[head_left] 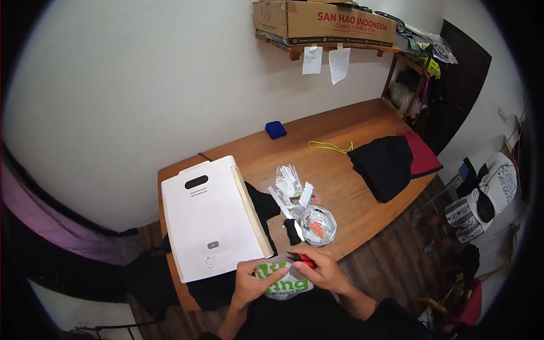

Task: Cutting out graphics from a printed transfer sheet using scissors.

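**At the near edge of the tabletop: snips meet the printed sheet**

Close to the person's body, at the front edge of the tabletop (351, 164), both hands work over a white sheet with large green lettering (281, 281). The sheet lies flat on black cloth (218, 289), directly under and between the two hands, its long axis running left to right across the person's front.

The left hand (252, 280) presses down on the sheet's left part, fingers spread and curled over its upper edge, so its grip is closed lightly on the sheet to pin it. The right hand (323, 271) is closed around small red-handled snips (300, 259), whose dark tips point left, toward the left hand's fingertips. The snips sit just above the sheet's upper right edge, touching it or nearly so; which of the two cannot be told. Whether the blades are parted is too small to tell.

So the sheet lies just below and to the left of the snips, and the right hand is the one nearer its upper edge.

Beyond the hands stand a big white board with a dark slot (208, 218), a crumpled clear bag (317, 225), scraps of backing paper (292, 184), a black-handled knife (288, 218), a folded black and red garment (391, 161), a yellow cord (330, 147) and a small blue box (275, 130).
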